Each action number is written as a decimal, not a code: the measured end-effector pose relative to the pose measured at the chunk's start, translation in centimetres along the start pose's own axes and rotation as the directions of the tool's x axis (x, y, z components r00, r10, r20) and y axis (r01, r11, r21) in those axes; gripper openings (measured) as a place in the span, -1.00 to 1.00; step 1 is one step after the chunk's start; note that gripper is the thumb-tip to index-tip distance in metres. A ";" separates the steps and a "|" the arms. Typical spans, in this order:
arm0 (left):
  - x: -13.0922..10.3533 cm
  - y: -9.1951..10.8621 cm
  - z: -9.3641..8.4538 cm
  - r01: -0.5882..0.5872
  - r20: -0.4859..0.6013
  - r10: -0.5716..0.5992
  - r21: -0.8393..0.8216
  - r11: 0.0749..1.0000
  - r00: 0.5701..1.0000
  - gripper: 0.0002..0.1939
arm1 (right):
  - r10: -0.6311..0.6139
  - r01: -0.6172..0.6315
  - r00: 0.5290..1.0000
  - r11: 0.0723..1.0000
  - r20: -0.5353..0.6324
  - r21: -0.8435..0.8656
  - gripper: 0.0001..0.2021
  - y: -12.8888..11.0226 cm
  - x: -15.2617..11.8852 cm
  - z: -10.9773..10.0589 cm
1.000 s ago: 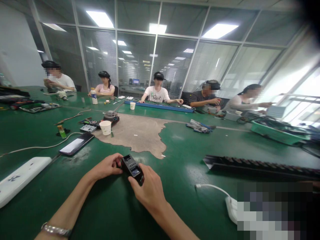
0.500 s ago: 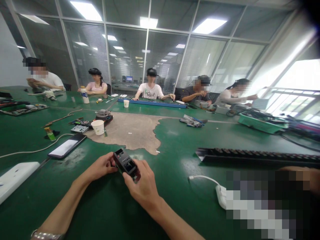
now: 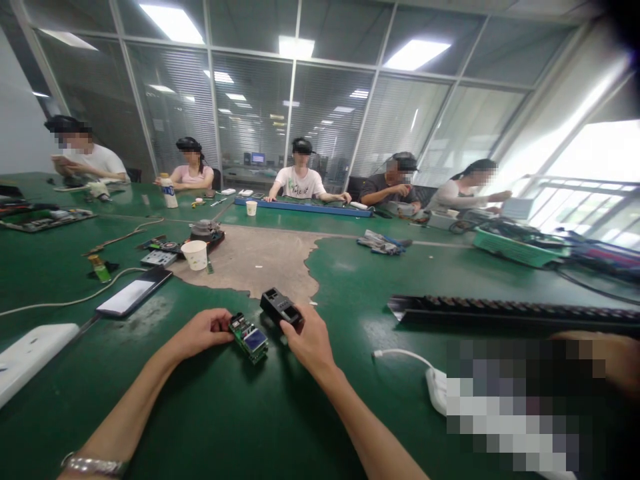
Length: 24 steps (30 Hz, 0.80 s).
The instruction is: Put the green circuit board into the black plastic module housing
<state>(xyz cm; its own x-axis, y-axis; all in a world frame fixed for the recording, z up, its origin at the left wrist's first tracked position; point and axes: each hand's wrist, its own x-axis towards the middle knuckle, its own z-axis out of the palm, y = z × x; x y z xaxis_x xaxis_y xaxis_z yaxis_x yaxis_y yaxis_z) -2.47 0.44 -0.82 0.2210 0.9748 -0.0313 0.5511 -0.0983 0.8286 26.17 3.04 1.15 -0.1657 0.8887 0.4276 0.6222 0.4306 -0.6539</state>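
Note:
Between the fingers of my left hand (image 3: pixel 207 331) is a green circuit board (image 3: pixel 249 339) with a small bluish screen and several parts on it. My right hand (image 3: pixel 313 337) grips a black plastic housing (image 3: pixel 279 308) with cut-out openings, held just right of the board and apart from it. Both pieces are above the green table (image 3: pixel 210 413). The fingertips behind each piece are partly hidden.
A phone (image 3: pixel 135 293) and a white power strip (image 3: pixel 35 360) lie to the left. Ahead stands a paper cup (image 3: pixel 195 255) beside electronic parts. A long black rail (image 3: pixel 510 313) and a white cable (image 3: pixel 405 357) lie right. Several people sit across the table.
The black housing has come off the circuit board. My right hand has carried it to the right and slightly up, while my left hand keeps the board, now exposed.

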 end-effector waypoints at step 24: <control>-0.7 0.7 -0.4 -0.046 -0.022 0.045 -0.059 0.997 0.999 -0.72 | -0.092 0.080 0.995 0.963 0.034 0.258 -0.70 -4.7 -1.9 -0.1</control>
<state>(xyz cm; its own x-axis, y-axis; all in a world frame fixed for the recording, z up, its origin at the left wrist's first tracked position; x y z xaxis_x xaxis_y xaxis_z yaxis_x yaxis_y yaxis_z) -2.56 -0.22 -0.02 0.2274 0.9736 0.0186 0.4918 -0.1313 0.8607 23.66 -0.68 3.47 -0.2481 0.8503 0.4642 0.3885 0.5263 -0.7564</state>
